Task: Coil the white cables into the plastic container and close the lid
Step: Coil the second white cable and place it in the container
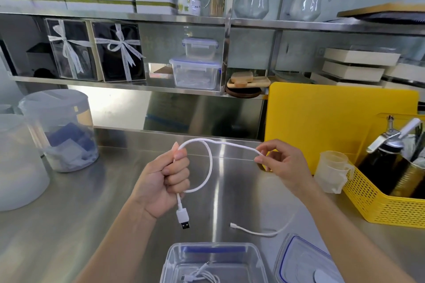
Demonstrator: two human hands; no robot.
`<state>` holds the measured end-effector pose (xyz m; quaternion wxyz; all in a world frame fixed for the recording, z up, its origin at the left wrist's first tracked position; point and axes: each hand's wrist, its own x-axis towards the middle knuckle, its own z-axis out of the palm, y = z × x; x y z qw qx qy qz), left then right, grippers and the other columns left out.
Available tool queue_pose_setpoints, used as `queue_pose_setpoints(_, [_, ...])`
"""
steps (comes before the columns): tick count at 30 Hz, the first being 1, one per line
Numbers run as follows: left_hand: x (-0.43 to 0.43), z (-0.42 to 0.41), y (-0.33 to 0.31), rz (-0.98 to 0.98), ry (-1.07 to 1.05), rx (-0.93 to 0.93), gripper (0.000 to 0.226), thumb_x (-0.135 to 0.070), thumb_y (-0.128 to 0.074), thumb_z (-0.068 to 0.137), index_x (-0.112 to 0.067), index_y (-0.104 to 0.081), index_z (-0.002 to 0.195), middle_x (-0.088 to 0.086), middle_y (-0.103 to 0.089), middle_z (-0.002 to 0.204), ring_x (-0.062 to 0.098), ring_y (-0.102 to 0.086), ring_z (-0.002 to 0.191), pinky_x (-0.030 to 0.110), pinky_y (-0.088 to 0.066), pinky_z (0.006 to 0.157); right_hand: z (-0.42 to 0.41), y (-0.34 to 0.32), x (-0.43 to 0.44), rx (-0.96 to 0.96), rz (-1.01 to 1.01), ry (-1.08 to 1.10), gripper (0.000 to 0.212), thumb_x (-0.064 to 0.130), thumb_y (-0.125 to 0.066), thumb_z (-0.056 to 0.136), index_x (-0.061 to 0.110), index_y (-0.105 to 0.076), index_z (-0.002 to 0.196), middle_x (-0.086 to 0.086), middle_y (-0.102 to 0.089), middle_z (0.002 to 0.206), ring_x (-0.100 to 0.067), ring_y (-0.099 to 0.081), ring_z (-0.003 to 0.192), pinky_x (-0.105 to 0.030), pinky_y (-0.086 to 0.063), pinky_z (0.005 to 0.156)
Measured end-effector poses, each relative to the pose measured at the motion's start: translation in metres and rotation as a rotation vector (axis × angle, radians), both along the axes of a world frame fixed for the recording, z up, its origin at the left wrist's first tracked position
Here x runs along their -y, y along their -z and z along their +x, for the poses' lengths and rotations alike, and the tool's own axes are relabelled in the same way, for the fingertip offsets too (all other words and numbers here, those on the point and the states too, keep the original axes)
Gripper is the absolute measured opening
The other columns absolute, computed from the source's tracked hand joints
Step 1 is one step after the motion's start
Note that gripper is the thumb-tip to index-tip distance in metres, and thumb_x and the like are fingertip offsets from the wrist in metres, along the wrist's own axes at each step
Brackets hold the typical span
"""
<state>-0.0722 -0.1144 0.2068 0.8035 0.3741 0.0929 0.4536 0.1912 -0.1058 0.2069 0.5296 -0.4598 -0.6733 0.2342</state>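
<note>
My left hand (pixel 169 177) is a fist around a white cable (pixel 210 167), whose USB plug (pixel 183 219) hangs below the fist. One loop of the cable curves out to the right of the fist. My right hand (pixel 279 163) pinches the same cable between thumb and fingers, further along. The cable's free end (pixel 257 231) trails down onto the steel counter. A clear plastic container (pixel 169 264) stands open at the bottom edge, with another white cable (pixel 202 277) coiled inside. Its blue-rimmed lid (pixel 296 262) lies to the right of it.
A yellow basket (pixel 377 202) with bottles and a measuring cup (pixel 331 172) stands at right, before a yellow cutting board (pixel 333 126). Clear tubs (pixel 62 131) stand at left. Steel shelves behind hold boxes, containers and glass jugs.
</note>
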Motion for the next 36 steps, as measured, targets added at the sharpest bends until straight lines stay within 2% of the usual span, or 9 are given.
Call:
queue_pose_setpoints(5, [-0.012, -0.011, 0.004, -0.056, 0.147, 0.271, 0.047, -0.025, -0.019, 0.102, 0.001, -0.057, 0.098, 0.003, -0.037, 0.066, 0.015, -0.033, 0.056, 0.025, -0.026, 0.054, 0.008, 0.005, -0.002, -0.029, 0.161, 0.164, 0.028, -0.003, -0.067, 0.077, 0.024, -0.063, 0.077, 0.007, -0.061, 0.069, -0.001, -0.049, 0.053, -0.008, -0.037, 0.05])
queue_pose_setpoints(10, [-0.007, -0.005, -0.009, -0.092, 0.004, 0.239, 0.026, -0.019, -0.046, 0.092, -0.005, -0.061, 0.076, -0.002, -0.031, 0.053, 0.01, -0.025, 0.045, 0.021, -0.029, 0.041, 0.006, 0.015, -0.008, 0.693, 0.467, 0.326, 0.017, 0.02, -0.052, 0.084, 0.014, -0.066, 0.076, -0.001, -0.065, 0.076, -0.01, -0.054, 0.063, -0.026, -0.043, 0.044])
queue_pose_setpoints(12, [0.002, 0.001, -0.015, -0.175, -0.267, 0.135, 0.025, -0.019, -0.054, 0.083, -0.012, -0.055, 0.059, -0.007, -0.029, 0.043, 0.005, -0.022, 0.038, 0.015, -0.037, 0.036, 0.0, 0.018, -0.008, 0.976, 0.376, 0.273, 0.007, 0.015, -0.057, 0.082, 0.016, -0.063, 0.081, 0.0, -0.063, 0.083, -0.02, -0.057, 0.057, -0.031, -0.038, 0.039])
queue_pose_setpoints(14, [0.006, 0.008, -0.02, -0.18, -0.402, 0.077, 0.037, -0.021, -0.042, 0.094, -0.012, -0.05, 0.06, -0.004, -0.037, 0.042, 0.006, -0.038, 0.035, 0.028, -0.057, 0.048, -0.011, 0.02, -0.004, 1.126, 0.288, 0.127, 0.009, 0.008, -0.063, 0.08, 0.015, -0.064, 0.086, -0.002, -0.061, 0.086, -0.025, -0.058, 0.057, -0.032, -0.035, 0.041])
queue_pose_setpoints(17, [0.008, 0.015, -0.021, -0.121, -0.466, -0.028, 0.042, -0.024, -0.032, 0.101, -0.011, -0.049, 0.064, 0.006, -0.057, 0.048, 0.017, -0.064, 0.052, 0.054, -0.057, 0.072, -0.028, 0.016, 0.01, 1.075, 0.333, -0.061, 0.005, 0.012, -0.064, 0.074, 0.015, -0.067, 0.077, 0.001, -0.064, 0.074, -0.021, -0.059, 0.052, -0.025, -0.027, 0.038])
queue_pose_setpoints(22, [0.008, 0.023, -0.014, -0.037, -0.457, -0.156, 0.039, -0.029, -0.031, 0.1, -0.011, -0.047, 0.069, 0.016, -0.074, 0.077, 0.028, -0.073, 0.082, 0.05, -0.059, 0.073, -0.057, -0.004, 0.031, 0.938, 0.429, -0.259, 0.006, 0.012, -0.063, 0.077, 0.017, -0.066, 0.079, 0.004, -0.068, 0.078, -0.013, -0.06, 0.063, -0.024, -0.044, 0.044])
queue_pose_setpoints(26, [0.017, 0.035, -0.01, -0.01, -0.441, -0.304, 0.036, -0.03, -0.032, 0.1, -0.01, -0.047, 0.074, 0.012, -0.073, 0.071, 0.023, -0.07, 0.061, 0.031, -0.056, 0.049, -0.068, -0.023, 0.033, 0.829, 0.445, -0.239, 0.021, 0.022, -0.048, 0.085, 0.02, -0.068, 0.083, 0.004, -0.072, 0.094, -0.009, -0.065, 0.083, -0.023, -0.048, 0.049])
queue_pose_setpoints(32, [0.023, 0.047, -0.007, 0.094, -0.469, -0.48, 0.04, -0.034, -0.032, 0.1, -0.004, -0.056, 0.087, 0.011, -0.063, 0.067, 0.018, -0.063, 0.059, 0.031, -0.053, 0.053, -0.08, -0.031, 0.034, 0.77, 0.523, -0.108, 0.019, 0.023, -0.054, 0.084, 0.015, -0.068, 0.076, -0.001, -0.067, 0.073, -0.012, -0.058, 0.06, -0.017, -0.041, 0.047])
queue_pose_setpoints(36, [0.032, 0.051, -0.012, 0.097, -0.416, -0.546, 0.047, -0.03, -0.031, 0.101, -0.01, -0.051, 0.064, 0.001, -0.048, 0.045, 0.006, -0.035, 0.034, 0.016, -0.03, 0.033, -0.074, -0.039, 0.034, 0.748, 0.469, -0.018, 0.024, 0.037, -0.058, 0.079, 0.015, -0.062, 0.069, 0.001, -0.059, 0.063, -0.007, -0.041, 0.054, -0.017, -0.03, 0.044])
